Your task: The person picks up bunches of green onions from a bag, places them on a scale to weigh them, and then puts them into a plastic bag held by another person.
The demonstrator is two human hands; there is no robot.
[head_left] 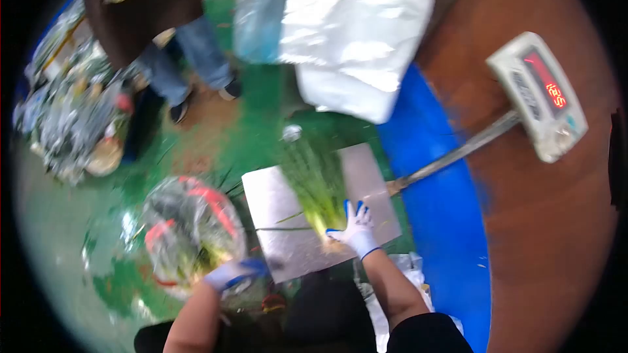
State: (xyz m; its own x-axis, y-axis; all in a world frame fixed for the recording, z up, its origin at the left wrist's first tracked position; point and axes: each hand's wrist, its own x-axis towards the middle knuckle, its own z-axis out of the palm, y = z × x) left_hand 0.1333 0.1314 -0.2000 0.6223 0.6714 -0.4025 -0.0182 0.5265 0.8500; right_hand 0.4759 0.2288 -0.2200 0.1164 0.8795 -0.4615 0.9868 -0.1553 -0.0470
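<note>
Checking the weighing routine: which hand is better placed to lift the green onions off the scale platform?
Right hand: it already rests on the green onions on the scale platform. The left hand is at the plastic-wrapped bundle.

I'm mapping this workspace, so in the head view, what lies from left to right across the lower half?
Bag of greens → left hand → metal scale platform → green onion bunch → right hand → blue sheet → scale display.
</note>
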